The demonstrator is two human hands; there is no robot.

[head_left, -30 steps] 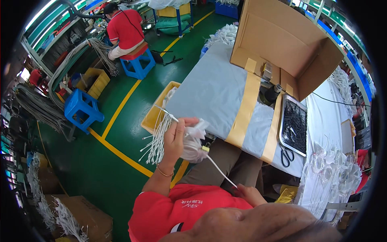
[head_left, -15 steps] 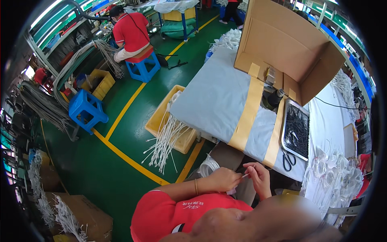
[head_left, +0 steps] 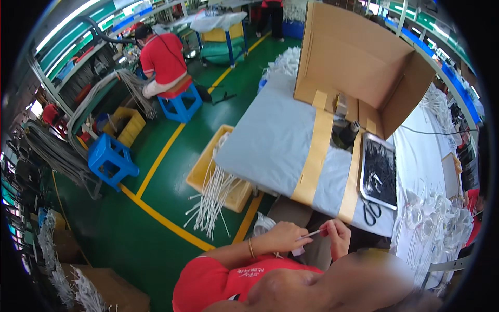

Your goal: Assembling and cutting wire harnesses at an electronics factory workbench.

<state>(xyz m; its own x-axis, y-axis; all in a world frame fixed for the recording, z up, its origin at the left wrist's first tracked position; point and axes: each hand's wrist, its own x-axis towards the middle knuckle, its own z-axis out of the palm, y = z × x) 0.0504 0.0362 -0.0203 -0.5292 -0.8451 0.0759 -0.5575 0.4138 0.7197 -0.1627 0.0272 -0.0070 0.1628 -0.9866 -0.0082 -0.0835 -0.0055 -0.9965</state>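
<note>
Above my lap, my left hand [head_left: 286,236] is closed around a thin white cable [head_left: 311,235], whose end sticks out toward the right. My right hand [head_left: 338,235] pinches at the tip of that cable with thumb and forefinger. Something small and dark may be between those fingertips, too small to make out. Beside my left wrist is a coil of white cable [head_left: 264,223], partly hidden by the hand. On the table to the right lies a metal tray [head_left: 378,202] of small black pieces, with black-handled scissors [head_left: 371,212] at its near edge.
A heat gun [head_left: 349,133] stands nozzle up on the cloth-covered table [head_left: 265,130], before an open cardboard box [head_left: 358,57]. White cables hang out of a yellow crate [head_left: 200,166] at the left. Bagged cable coils [head_left: 429,223] lie at right. A co-worker [head_left: 162,60] sits farther off.
My hands have drawn slightly apart, so more of the white cable shows between them. The whole view has shifted a little.
</note>
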